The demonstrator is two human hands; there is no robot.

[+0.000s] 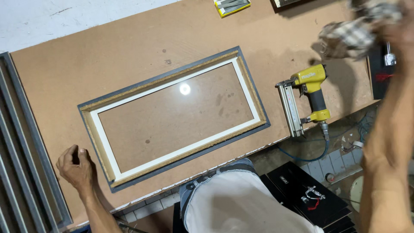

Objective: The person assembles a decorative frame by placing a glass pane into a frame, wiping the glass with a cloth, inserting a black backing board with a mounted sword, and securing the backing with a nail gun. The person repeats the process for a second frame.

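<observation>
A rectangular picture frame [254, 92] lies face down on the brown workbench, grey outside with a cork-coloured band and a white inner rim around a pane of glass [177, 116]. My left hand [75, 166] rests on the bench just left of the frame's near left corner, fingers curled, holding nothing. My right hand [388, 21] is raised at the upper right, blurred, gripping a checked cloth [349, 36] above the bench.
A yellow pneumatic nail gun [308, 97] with a blue air hose [302, 155] lies right of the frame. Long grey mouldings [23, 151] run along the left edge. A yellow box [230, 6] sits at the far edge. Black boxes [310, 194] sit below the bench.
</observation>
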